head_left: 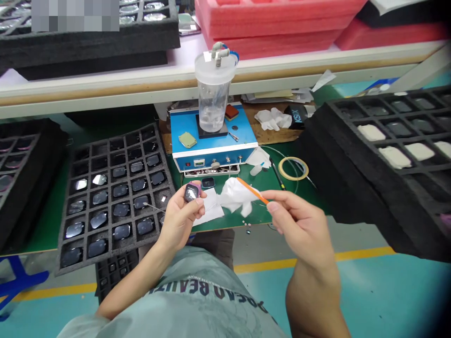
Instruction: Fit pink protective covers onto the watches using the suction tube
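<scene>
My left hand (181, 216) grips a small watch case (192, 191) with a purple rim and a dark, shiny face, just over the front edge of the green mat. To its right, my right hand (299, 223) pinches a thin orange stick (252, 191) that points up and left. The stick's far end lies over a crumpled white cloth (234, 193). Between the hands a flat white sheet (212, 206) rests on the mat. Another dark watch piece (207, 182) sits behind the held one.
Foam trays of dark watch parts stand at the left (114, 197) and right (398, 126). A blue machine (214, 145) carries a clear liquid canister (213, 94). Yellow tape (293, 168), a small bottle (257, 169) and a black pen (277, 173) lie at the right. A shelf (141, 89) crosses behind.
</scene>
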Demonstrator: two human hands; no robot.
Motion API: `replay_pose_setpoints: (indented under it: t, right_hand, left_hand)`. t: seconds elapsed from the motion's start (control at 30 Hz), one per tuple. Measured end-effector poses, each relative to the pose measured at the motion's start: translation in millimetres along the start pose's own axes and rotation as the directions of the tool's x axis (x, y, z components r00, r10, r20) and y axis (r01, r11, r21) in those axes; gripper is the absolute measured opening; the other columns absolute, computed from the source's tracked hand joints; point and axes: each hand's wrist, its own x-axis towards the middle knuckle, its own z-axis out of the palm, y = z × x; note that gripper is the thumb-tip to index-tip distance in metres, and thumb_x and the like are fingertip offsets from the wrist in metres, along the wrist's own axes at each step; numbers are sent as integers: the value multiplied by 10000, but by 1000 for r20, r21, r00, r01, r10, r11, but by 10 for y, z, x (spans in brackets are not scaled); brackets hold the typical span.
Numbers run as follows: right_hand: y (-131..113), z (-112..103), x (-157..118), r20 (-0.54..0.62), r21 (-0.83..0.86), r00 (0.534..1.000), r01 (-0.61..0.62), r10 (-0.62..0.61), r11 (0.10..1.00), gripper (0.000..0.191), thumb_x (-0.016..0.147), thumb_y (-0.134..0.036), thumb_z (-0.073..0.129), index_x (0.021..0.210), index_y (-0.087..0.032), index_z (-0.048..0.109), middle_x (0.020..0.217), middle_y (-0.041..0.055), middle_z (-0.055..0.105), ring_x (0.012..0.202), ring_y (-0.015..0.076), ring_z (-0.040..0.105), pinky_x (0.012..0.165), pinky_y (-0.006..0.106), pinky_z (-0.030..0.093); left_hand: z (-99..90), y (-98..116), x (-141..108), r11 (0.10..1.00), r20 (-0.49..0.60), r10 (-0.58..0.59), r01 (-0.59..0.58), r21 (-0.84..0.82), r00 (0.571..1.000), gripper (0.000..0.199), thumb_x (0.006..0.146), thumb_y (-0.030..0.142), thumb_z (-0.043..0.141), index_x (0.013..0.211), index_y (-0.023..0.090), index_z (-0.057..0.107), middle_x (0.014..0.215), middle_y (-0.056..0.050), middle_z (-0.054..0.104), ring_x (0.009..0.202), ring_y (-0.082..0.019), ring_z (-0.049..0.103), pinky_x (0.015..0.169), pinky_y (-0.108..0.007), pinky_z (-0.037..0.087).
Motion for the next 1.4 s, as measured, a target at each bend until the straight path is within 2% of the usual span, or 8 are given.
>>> replay_pose_setpoints:
  t: [0.17, 0.27, 0.33, 0.37, 0.5, 0.63, 0.8, 1.4]
  right_hand:
    - [106, -247, 74, 34, -148, 991, -127, 133, 981, 497, 981, -402, 622, 1434, -197, 631, 582, -77, 439, 518, 114, 413, 490, 241, 351]
    - [128, -308, 22, -52, -134, 990, -134, 128, 982, 417, 994, -435, 599, 1321, -204, 715, 574, -59, 459, 506, 120, 412, 473, 250, 357]
    - [80, -278, -45, -89, -103, 994, -71, 62, 992, 337, 992, -431, 605, 1193, -223, 780, 569, -43, 485, 501, 124, 429, 468, 255, 368]
    - [40, -241, -78, -73, -96, 997, -29, 22, 995, 301, 986, -415, 616, 1136, -231, 801, 567, -34, 512, 498, 125, 443, 465, 256, 373]
    - [-125, -27, -148, 132, -86, 986, 111, -99, 990, 242, 976, -323, 614, 1064, -257, 830, 577, -21, 630, 476, 122, 502, 452, 247, 393]
    - [-177, 98, -132, 216, -105, 968, 154, -128, 982, 267, 992, -299, 585, 1105, -257, 822, 669, -5, 719, 521, 121, 570, 490, 241, 439]
    - [-168, 118, -116, 227, -91, 961, 183, -158, 979, 262, 993, -262, 586, 1122, -257, 814, 617, -34, 663, 487, 97, 518, 471, 224, 402]
    - [-149, 96, -135, 199, -94, 967, 182, -161, 979, 268, 989, -266, 581, 1110, -248, 820, 666, -16, 707, 501, 107, 538, 480, 231, 417]
  left_hand:
    - [-9, 2, 18, 1000, 2, -2, 2, -3, 1000, 421, 740, 196, 888, 1119, 144, 712, 890, -14, 697, 583, -45, 576, 534, -148, 442]
    - [2, -7, 27, 1000, 7, -9, 9, -7, 1000, 420, 743, 203, 886, 1119, 140, 710, 894, -16, 700, 570, -44, 574, 513, -147, 431]
    - [16, -11, 23, 1000, 16, -18, 18, -16, 1000, 424, 747, 200, 881, 1130, 138, 709, 896, -16, 701, 568, -45, 575, 509, -148, 431]
    - [25, -11, 16, 999, 23, -25, 25, -20, 999, 429, 748, 197, 879, 1138, 138, 708, 898, -16, 701, 568, -46, 576, 508, -149, 432]
    - [60, -2, -24, 999, 53, -43, 44, -16, 998, 454, 756, 192, 870, 1175, 138, 705, 917, -26, 712, 569, -51, 581, 505, -157, 444]
    - [71, 12, -61, 999, 67, -35, 36, -12, 997, 453, 762, 193, 865, 1183, 146, 704, 926, -30, 720, 571, -53, 580, 515, -165, 460]
    - [100, 12, -93, 999, 84, -47, 48, -3, 995, 457, 766, 198, 869, 1187, 149, 700, 911, -23, 711, 576, -59, 599, 526, -170, 476]
    - [188, -4, -125, 998, 83, -62, 61, 19, 995, 464, 745, 215, 888, 1173, 156, 719, 881, -5, 686, 570, -62, 600, 511, -175, 457]
